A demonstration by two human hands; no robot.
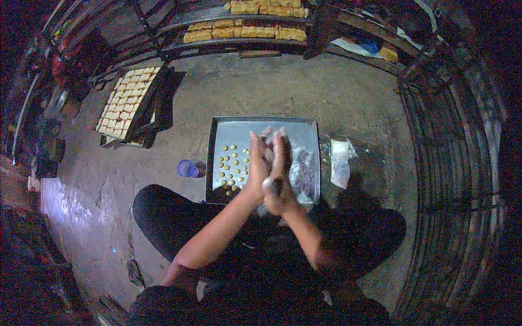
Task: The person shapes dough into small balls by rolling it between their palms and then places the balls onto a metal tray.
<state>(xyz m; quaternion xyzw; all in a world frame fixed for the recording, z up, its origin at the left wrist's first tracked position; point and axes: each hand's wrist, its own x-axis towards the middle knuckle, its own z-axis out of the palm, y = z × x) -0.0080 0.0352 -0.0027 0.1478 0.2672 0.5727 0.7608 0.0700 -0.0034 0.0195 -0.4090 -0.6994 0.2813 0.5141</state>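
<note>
Palm against palm, our left hand (256,170) and right hand (279,169) meet over the metal tray (234,130), fingers straight and blurred; we cannot tell whether they grasp anything between them. Whitish patches mark the skin. Below, the tray is smooth, grey and rectangular, with a thin raised rim. White powder (300,175) lies in loose, uneven smears across its right half. The small balls (235,162) in its left half look round, smooth and pale yellow, dough-like, all much the same size and mostly spaced apart. We see them to the left of our left hand, the closest just beside it, some in shadow toward the tray's near edge.

Just left of the tray sits a translucent purplish-blue cup (187,168); just right of it, a pale plastic bag (341,169) lies on the rough concrete floor (228,87). Well beyond the tray's far left corner, plump pale rolls (129,103) stand in tight rows. Past its far edge, golden-brown loaves (258,32) line dark shelves (244,43).
</note>
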